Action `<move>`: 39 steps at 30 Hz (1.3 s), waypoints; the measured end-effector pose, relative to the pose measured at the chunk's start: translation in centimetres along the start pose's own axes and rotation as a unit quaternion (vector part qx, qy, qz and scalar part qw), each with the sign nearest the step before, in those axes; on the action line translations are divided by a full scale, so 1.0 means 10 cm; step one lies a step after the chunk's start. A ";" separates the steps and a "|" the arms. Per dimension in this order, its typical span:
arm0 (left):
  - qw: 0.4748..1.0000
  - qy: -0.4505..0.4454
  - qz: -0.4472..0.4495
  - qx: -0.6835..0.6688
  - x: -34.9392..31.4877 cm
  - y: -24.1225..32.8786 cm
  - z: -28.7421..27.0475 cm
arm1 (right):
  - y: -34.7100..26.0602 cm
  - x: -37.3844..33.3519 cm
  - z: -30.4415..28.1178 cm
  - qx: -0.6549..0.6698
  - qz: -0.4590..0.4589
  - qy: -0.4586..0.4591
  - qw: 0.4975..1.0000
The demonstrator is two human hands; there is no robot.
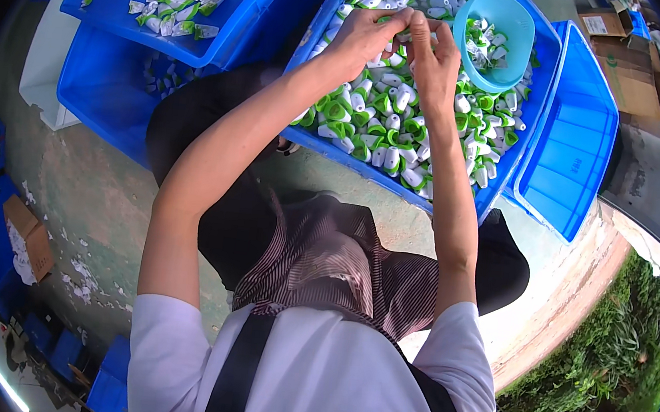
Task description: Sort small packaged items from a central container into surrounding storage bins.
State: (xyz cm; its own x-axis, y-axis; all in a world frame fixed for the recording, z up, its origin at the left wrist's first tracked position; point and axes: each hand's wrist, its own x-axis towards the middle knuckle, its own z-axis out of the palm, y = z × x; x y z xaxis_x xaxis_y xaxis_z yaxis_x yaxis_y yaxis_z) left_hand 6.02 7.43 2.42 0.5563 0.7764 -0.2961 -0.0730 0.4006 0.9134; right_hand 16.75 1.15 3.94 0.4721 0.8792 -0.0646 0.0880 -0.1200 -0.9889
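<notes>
Both hands meet above a blue crate [336,149] heaped with small white-and-green plastic parts [391,124]. My left hand [363,39] has its thumb and fingers pinched together, the tips touching those of my right hand [435,63]. The right fingers are likewise bent into a pinch. Whatever lies between the fingertips is too small or hidden to make out. Just right of my right hand, a light-blue bowl [517,29] rests tilted on the heap. Inside it are small clear, white and green pieces [485,47].
At upper left, a blue tray [110,2] of clear-and-green pieces sits over another blue bin [92,92]. A blue bin [574,143] stands right of the crate. Cardboard boxes [622,68] are at far right, green plants [593,378] at lower right. My knees flank the crate's near side.
</notes>
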 end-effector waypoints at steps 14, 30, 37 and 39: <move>0.992 -0.021 -0.049 -0.114 0.16 0.33 -0.32 | -0.09 0.22 -0.59 0.141 0.025 0.045 0.989; 0.809 0.104 0.088 -0.572 0.41 0.95 -1.72 | 0.85 0.30 -0.91 -0.613 -0.151 0.111 0.768; 0.890 0.056 -0.032 -0.451 0.46 0.72 -1.15 | 0.72 -0.05 -0.54 -0.649 -0.211 -0.011 0.731; 0.929 0.014 -0.063 -0.365 0.49 0.55 -0.86 | 1.11 -0.05 -0.61 -0.724 -0.161 -0.023 0.670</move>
State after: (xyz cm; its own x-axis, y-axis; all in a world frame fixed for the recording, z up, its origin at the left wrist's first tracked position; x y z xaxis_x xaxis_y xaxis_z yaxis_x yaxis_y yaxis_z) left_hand 1.24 17.64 3.60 0.5778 0.7087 -0.4047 -0.5564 0.7049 0.4400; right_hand 22.81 -3.40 -6.15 0.1989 0.9765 0.0834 0.9537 -0.2124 0.2130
